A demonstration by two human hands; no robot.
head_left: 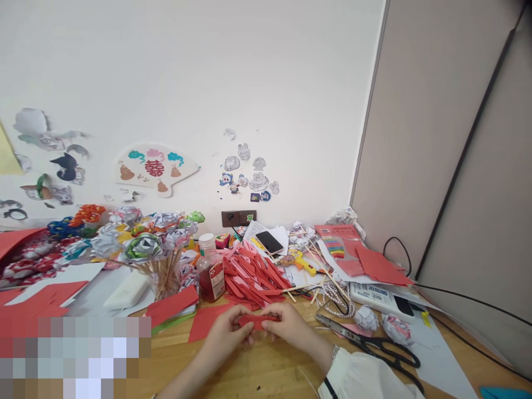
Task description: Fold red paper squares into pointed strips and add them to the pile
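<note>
A small folded strip of red paper (258,321) is pinched between both of my hands, low over the wooden table. My left hand (233,326) grips its left end with thumb and fingers. At its right end, my right hand (285,326) pinches it the same way. Just behind my hands lies a pile of cut red and pink paper strips (253,274). A flat red paper sheet (205,321) lies under and left of my left hand. To the right of my right hand rest large black-handled scissors (374,343).
A bottle of reddish liquid (211,271) stands left of the strips, near a holder of wooden sticks (164,277) and paper flowers (143,245). Behind are a phone (269,242) and a yellow glue gun (305,264). Cables cross the right side by crumpled paper balls (397,328).
</note>
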